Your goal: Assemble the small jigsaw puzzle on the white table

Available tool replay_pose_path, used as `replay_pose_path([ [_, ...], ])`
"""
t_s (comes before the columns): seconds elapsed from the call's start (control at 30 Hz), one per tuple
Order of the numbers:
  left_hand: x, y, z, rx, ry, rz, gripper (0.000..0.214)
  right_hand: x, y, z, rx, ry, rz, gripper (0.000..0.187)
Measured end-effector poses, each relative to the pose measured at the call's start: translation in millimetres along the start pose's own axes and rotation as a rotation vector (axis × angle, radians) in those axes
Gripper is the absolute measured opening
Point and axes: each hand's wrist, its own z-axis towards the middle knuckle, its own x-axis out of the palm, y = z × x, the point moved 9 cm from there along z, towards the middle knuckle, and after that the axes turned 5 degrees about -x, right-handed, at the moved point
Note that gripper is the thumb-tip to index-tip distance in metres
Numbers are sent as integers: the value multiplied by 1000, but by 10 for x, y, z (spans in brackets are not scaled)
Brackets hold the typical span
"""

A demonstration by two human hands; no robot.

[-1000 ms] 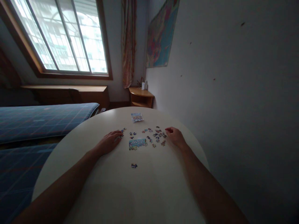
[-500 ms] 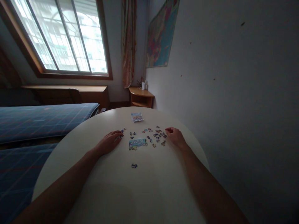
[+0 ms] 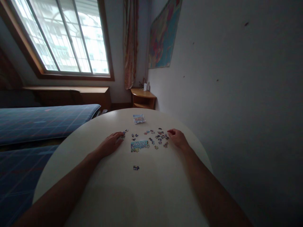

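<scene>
The part-built puzzle point(image 3: 139, 145) lies flat on the worktop point(image 3: 113, 189), long axis running left to right; left of it, the left hand point(image 3: 111, 142) rests palm-down, fingers loosely extended beside small pieces point(image 3: 123, 135); the right hand point(image 3: 177, 138) half-curls by scattered pieces point(image 3: 162, 136); whether it grips one, I cannot tell.

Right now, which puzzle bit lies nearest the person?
The small dark bit, alone on the near side of the joined section; the other bits lie farther off.

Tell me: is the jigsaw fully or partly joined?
Partly: loose jigsaw pieces lie around the joined section, whose near edge is uneven.
</scene>
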Motion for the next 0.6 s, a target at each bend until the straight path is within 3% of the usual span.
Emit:
replay_pose_path([
  [0.23,-24,57,21,-21,-58,-27,45,-6,12,-1,5,-2,-5,20],
  [0.47,-255,295,12,-247,-232,52,44,3,-4,7,0,-4,13,19],
  [0.6,-263,413,-3,-322,-240,154,41,8,-3,7,-3,-1,14,19],
])
